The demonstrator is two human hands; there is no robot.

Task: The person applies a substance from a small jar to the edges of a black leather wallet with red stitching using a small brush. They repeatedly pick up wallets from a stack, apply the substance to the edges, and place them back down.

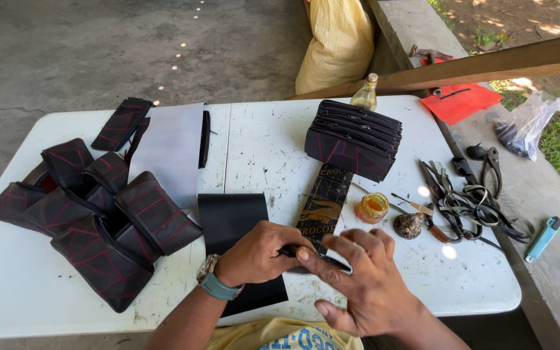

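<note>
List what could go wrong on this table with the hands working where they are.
1. The open glue jar stands just beyond the right hand; a sweep of that hand might tip it onto the embossed strip.
2. The left hand pinches a thin black piece over the black sheet, where it could be hard to see.

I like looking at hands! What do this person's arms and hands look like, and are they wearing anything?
Both forearms are bare, with no sleeves and no gloves. The left hand has a wristwatch with a teal-blue strap just behind it. The right hand shows no rings, bands or watch.
</note>
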